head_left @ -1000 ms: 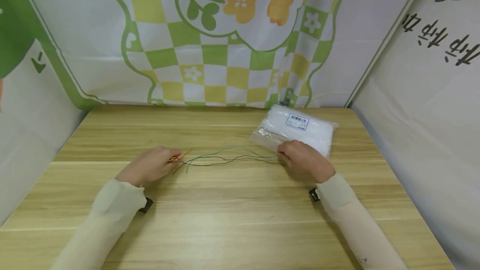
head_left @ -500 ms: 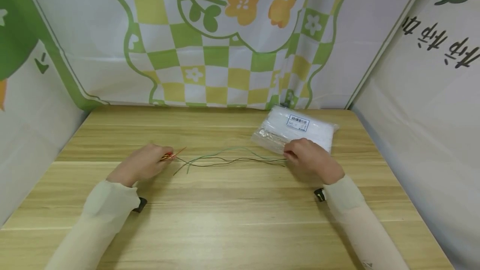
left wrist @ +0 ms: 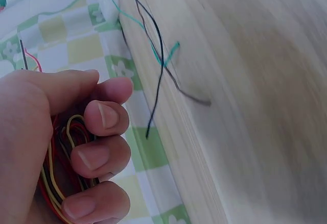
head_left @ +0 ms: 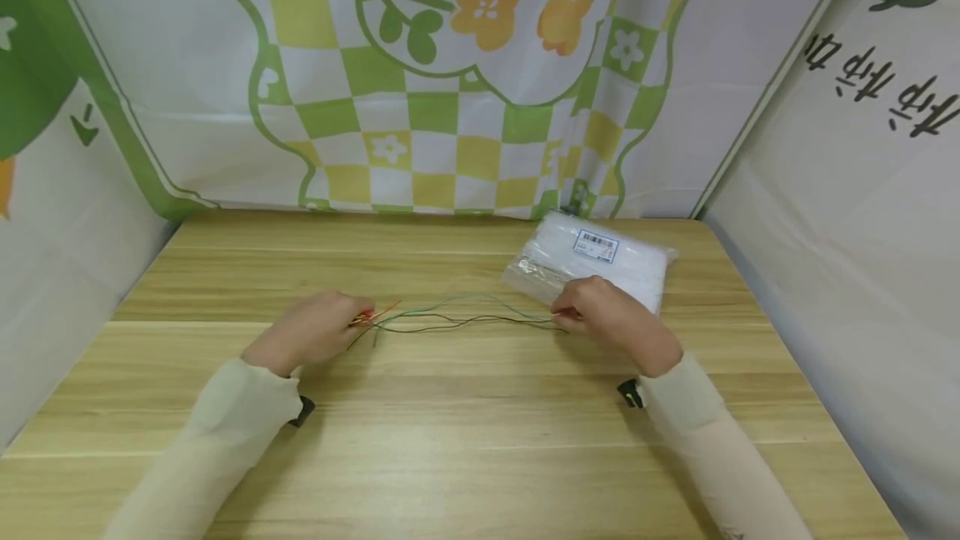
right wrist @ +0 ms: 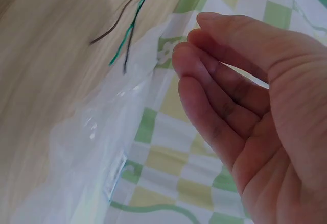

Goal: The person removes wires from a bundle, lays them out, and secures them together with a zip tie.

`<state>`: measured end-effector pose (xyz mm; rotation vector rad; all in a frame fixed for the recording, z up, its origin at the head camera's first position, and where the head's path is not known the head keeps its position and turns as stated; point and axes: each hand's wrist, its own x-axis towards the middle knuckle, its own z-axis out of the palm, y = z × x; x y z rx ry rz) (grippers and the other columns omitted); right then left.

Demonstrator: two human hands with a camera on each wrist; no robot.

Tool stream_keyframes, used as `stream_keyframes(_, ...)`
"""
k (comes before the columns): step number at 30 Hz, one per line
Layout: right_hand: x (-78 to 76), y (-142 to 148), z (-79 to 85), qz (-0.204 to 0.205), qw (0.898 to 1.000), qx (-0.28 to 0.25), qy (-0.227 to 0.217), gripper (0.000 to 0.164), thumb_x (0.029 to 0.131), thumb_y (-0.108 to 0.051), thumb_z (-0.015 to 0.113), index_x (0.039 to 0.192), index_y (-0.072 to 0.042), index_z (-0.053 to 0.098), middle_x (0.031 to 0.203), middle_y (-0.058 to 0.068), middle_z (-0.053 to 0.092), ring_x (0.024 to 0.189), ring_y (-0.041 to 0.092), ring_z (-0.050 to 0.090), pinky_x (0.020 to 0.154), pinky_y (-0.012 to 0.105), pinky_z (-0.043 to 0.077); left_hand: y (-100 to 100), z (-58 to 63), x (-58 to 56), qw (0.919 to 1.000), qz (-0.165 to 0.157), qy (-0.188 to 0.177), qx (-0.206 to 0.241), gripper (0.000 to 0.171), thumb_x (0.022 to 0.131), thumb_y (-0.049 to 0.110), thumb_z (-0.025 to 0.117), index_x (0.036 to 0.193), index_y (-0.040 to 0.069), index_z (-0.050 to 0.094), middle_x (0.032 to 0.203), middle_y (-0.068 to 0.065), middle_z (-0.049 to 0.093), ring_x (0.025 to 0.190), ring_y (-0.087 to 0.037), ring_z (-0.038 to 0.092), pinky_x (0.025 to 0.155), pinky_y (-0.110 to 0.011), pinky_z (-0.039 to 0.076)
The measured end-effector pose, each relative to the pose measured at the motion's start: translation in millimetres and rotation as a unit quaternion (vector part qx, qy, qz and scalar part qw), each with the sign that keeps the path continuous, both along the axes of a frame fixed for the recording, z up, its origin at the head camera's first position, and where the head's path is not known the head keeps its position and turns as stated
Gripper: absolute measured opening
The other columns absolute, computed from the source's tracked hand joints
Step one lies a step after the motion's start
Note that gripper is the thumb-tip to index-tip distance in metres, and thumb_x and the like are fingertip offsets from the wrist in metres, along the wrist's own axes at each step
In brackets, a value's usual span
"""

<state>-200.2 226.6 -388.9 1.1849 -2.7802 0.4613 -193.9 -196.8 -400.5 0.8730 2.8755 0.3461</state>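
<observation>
Well inside table edges (head_left: 778,348): 3 wires (left wrist: 162,65).

Three loose wires (left wrist: 162,64), one bundle (left wrist: 74,127), one packet (head_left: 562,252)

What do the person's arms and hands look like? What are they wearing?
The left sleeve and right sleeve are long and pale cream, with loose, slightly greenish cuffs. A small dark mark shows low on the right one. Small black things peek out by the left cuff and right cuff. The left hand and right hand wear no gloves.
</observation>
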Motion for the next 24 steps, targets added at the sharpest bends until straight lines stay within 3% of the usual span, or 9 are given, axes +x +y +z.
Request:
stream_keyframes(6,5.0,-12.6,7.9,0.025,1.0,-0.008,0.017,0.022,0.093,-0.001,0.077,0.074,-0.01,0.07,0.068,-0.004,0.059,0.064,0.002,0.048,0.061,0.02,0.045,12.9,-1.9,0.2,0.9998,-0.012,0.013,0.001,0.008,0.101,0.011,0.067,0.093,0.012,0.068,0.074,0.005,0.062,0.063,-0.012,0.047,0.062,-0.03,0.041)
stream_keyframes(14,10.3,-30.3,16.6,0.055,0.998,-0.014,0.037,0.011,0.091,-0.005,0.08,0.082,-0.008,0.075,0.073,-0.002,0.063,0.066,0.004,0.055,0.061,0.018,0.049,32.8,-2.8,0.2,0.9994,-0.025,0.024,-0.011,0.019,0.104,0.016,0.065,0.085,0.018,0.061,0.068,0.007,0.051,0.061,-0.01,0.041,0.06,-0.029,0.035)
stream_keyframes(24,13.9,-52.2,23.4,0.082,0.993,0.013,0.084,0.022,0.093,-0.01,0.08,0.074,-0.012,0.067,0.073,-0.001,0.062,0.065,0.01,0.059,0.061,0.018,0.049,57.6,-0.8,-0.7,0.9982,-0.053,0.027,-0.011,0.023,0.102,0.011,0.065,0.082,0.018,0.058,0.068,0.006,0.048,0.065,-0.012,0.042,0.063,-0.03,0.036)
